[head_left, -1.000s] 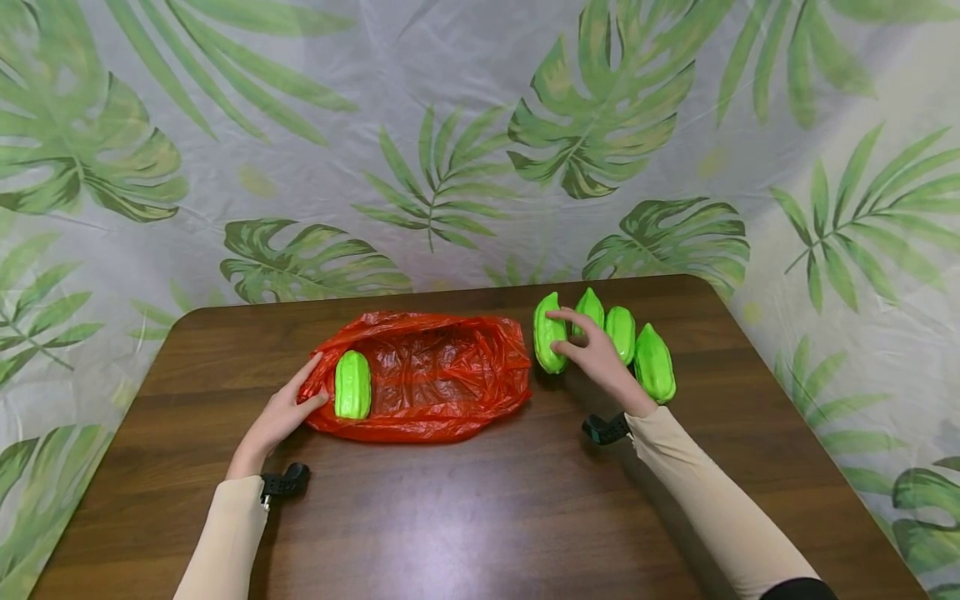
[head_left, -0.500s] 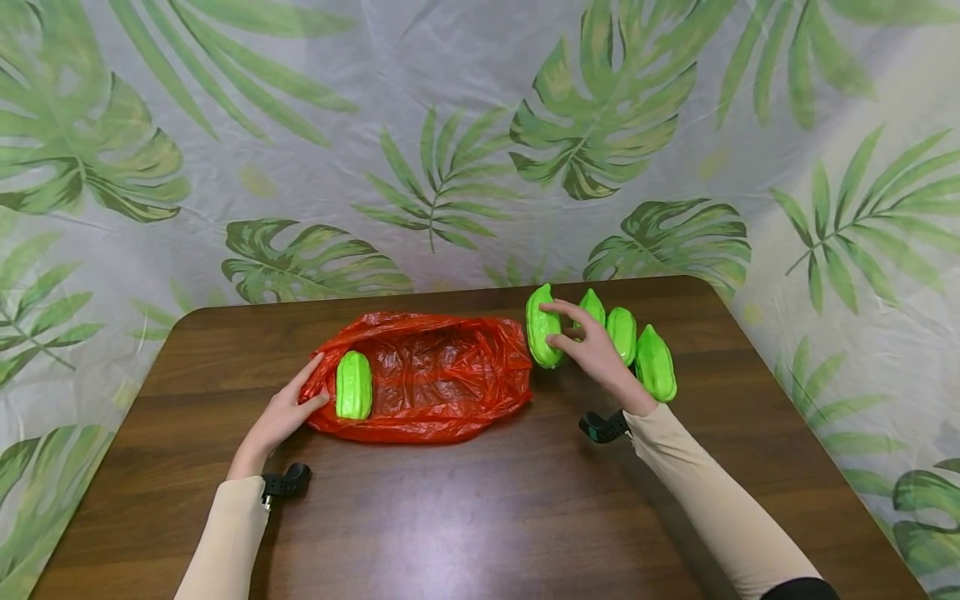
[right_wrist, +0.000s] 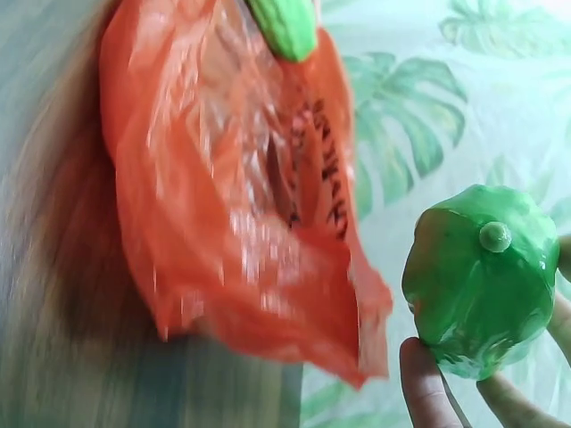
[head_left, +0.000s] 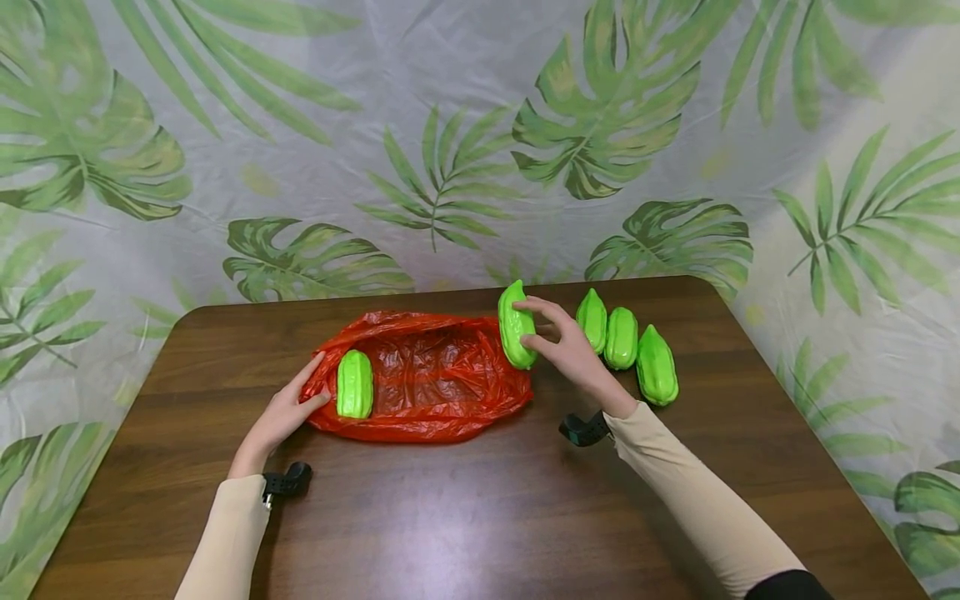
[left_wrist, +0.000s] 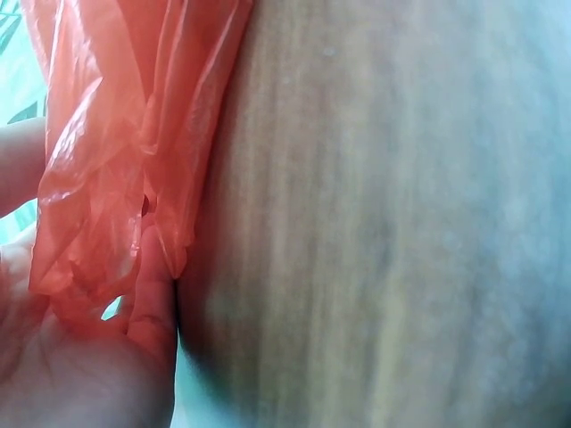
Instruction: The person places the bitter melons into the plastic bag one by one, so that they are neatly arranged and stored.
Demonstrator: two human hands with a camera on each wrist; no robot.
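A red plastic bag (head_left: 431, 427) lies on the table with its mouth spread open. One bright green ridged gourd (head_left: 354, 385) sits inside at the bag's left end. My left hand (head_left: 279, 421) holds the left edge of the bag, its fingers against the red film (left_wrist: 107, 160) in the left wrist view. Above the bag's right end, my right hand (head_left: 566, 346) holds another green gourd (head_left: 516, 325) between thumb and fingers. The right wrist view shows this gourd (right_wrist: 482, 285) end-on, with a small round nub, beside the bag (right_wrist: 152, 178).
Three more green gourds stand to the right of the bag: a pointed one (head_left: 592, 321), a rounder one (head_left: 621, 337) and another pointed one (head_left: 657, 367). The brown wooden table (head_left: 450, 517) ends at a leaf-patterned cloth (head_left: 450, 167) behind.
My right hand has lifted the gourd and moved it left, away from the other three, to over the bag's right end. The left hand and the bag stay put.
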